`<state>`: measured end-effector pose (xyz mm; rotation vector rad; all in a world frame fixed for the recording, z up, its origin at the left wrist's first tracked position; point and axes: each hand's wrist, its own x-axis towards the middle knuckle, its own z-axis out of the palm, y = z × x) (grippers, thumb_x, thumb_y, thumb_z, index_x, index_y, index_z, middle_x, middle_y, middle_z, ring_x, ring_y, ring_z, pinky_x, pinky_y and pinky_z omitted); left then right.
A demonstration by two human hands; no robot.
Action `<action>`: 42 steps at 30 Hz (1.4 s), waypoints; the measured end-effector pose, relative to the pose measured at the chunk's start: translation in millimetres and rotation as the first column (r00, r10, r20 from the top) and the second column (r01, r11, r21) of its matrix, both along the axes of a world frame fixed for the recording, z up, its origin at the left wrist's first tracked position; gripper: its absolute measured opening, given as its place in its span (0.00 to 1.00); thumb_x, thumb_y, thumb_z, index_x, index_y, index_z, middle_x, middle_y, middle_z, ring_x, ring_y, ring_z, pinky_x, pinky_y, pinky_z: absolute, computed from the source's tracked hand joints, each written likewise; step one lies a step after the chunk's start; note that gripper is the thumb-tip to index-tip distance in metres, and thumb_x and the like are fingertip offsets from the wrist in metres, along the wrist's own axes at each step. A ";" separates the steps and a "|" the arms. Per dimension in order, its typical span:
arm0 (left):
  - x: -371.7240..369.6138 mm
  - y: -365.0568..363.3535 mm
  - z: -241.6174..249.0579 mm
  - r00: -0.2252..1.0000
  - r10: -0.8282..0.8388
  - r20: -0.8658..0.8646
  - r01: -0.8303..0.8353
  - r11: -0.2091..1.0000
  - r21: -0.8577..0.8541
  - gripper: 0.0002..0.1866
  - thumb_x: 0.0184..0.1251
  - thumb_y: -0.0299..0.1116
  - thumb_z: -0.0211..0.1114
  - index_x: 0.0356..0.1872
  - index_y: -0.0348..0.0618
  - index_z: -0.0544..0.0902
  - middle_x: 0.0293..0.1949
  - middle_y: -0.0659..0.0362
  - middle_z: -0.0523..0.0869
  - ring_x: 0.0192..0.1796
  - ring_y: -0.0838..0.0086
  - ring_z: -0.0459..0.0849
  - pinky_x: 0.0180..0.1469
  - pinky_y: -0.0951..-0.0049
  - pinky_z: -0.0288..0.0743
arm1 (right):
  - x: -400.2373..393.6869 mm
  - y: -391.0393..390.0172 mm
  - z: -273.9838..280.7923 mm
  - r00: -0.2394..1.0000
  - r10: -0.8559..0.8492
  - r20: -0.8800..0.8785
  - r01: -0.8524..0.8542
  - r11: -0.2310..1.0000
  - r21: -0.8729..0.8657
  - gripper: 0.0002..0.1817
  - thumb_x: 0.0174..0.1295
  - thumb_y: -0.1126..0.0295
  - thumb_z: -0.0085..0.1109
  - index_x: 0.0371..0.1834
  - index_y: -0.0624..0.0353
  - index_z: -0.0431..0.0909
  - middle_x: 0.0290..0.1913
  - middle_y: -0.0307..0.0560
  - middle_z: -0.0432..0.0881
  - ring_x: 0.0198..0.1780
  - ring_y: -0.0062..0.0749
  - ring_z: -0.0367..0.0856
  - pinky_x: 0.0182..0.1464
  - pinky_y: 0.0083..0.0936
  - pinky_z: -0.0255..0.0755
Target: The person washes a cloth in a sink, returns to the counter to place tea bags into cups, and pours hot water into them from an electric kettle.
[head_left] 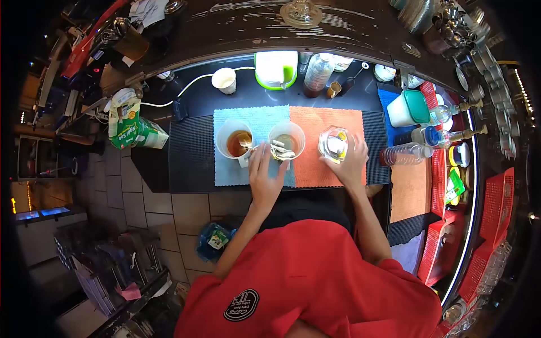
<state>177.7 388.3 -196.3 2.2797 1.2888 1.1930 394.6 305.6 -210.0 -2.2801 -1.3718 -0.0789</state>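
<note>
My right hand point(350, 162) is wrapped around a clear glass point(333, 151) with white and yellow pieces inside, on the orange cloth point(315, 174). My left hand point(264, 179) is open, its fingers stretched between two translucent cups, the fingertips right at their rims. The left cup point(226, 128) contains amber liquid and a tea bag point(244, 139). Pale strings and tags point(282, 151) lie in the right cup point(288, 130), where the liquid is paler. Both cups stand on the light blue cloth point(225, 176).
A white cup point(224, 80), a lit green-and-white device point(276, 70) and a bottle of dark liquid point(318, 76) line the back. Green-and-white packs point(138, 128) stand left. On the right are a green-lidded tub point(408, 108), a bottle point(406, 154) and red baskets point(437, 248).
</note>
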 end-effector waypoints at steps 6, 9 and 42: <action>6.7 -4.7 -45.4 0.975 0.092 0.205 -0.026 0.953 -0.302 0.41 0.49 0.36 0.82 0.63 0.27 0.75 0.56 0.42 0.84 0.37 0.62 0.87 0.38 0.72 0.80 | 40.7 5.3 -22.0 0.926 0.214 -0.312 -0.228 0.974 -0.008 0.66 0.29 0.45 0.81 0.77 0.53 0.57 0.67 0.65 0.61 0.61 0.60 0.66 0.61 0.50 0.67; 6.3 -8.0 -37.6 0.984 0.116 0.138 -0.057 0.926 -0.373 0.42 0.48 0.36 0.83 0.64 0.27 0.74 0.54 0.41 0.85 0.37 0.63 0.87 0.38 0.73 0.80 | 50.4 5.2 -20.2 0.952 0.115 -0.283 -0.129 0.991 -0.030 0.65 0.30 0.48 0.81 0.77 0.55 0.57 0.66 0.66 0.61 0.61 0.60 0.66 0.61 0.49 0.68; -76.4 -69.5 0.5 0.991 0.120 0.055 -0.120 0.993 -0.004 0.14 0.57 0.18 0.70 0.46 0.32 0.86 0.44 0.55 0.90 0.38 0.65 0.88 0.40 0.72 0.81 | -3.4 308.3 -57.3 0.875 0.272 -0.401 -0.007 0.834 0.552 0.15 0.54 0.62 0.64 0.32 0.67 0.82 0.33 0.54 0.86 0.30 0.47 0.82 0.37 0.35 0.75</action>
